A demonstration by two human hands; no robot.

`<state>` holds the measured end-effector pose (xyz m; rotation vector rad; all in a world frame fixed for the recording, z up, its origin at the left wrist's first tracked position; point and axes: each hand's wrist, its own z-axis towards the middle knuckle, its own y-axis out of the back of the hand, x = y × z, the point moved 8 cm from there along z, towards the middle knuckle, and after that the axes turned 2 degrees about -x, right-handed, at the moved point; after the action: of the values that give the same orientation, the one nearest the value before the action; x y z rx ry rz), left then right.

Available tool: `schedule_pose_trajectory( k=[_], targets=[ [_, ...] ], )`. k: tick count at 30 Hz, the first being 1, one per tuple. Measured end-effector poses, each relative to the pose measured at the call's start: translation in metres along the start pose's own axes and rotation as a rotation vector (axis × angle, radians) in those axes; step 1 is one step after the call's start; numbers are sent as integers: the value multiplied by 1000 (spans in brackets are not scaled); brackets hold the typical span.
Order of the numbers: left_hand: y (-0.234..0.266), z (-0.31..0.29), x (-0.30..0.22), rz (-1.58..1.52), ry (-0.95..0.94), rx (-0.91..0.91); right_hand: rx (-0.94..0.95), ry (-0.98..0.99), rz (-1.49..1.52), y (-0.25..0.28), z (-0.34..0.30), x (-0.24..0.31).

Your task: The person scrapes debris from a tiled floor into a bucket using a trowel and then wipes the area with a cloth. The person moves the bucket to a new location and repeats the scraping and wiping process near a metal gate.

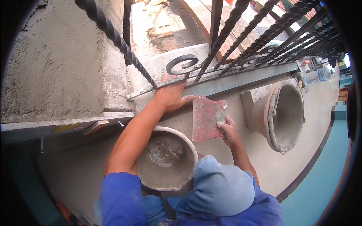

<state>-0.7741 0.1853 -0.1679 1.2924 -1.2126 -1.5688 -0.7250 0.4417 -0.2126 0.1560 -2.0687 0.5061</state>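
Observation:
My right hand (229,132) pinches the right edge of a flat reddish plate (208,118). The plate is worn, smeared with mortar and wavy along one edge. My left hand (170,96) lies on the ledge at the foot of a black iron railing (230,28). Its fingers reach past the bottom bar, partly hidden, and its thumb stretches out to the plate's upper left corner; whether they touch, I cannot tell. Below my left forearm stands a round bucket (191,145) with grey mortar (164,152) and a small stick inside.
To the right a second mortar-crusted bucket (260,113) lies tipped beside a pale block (245,109). Beyond it is a clear plastic bottle (318,75). A plastered pillar (56,64) rises at left, a wood scrap (95,127) at its base. Planks (200,17) lie behind the railing.

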Motion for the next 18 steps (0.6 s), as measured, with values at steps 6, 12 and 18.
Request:
schedule_pose_trajectory(
  k=[6,12,18],
  targets=[
    [-2,-2,0,-196,270,224,-159,462,-585,-21,-69,117],
    [37,-53,-31,-162,94,214,-201,1020,-754,-107,-78,210],
    [96,-158,-37,-145,-21,228,-198,1172,-867,-189,-48,251]
  ],
)
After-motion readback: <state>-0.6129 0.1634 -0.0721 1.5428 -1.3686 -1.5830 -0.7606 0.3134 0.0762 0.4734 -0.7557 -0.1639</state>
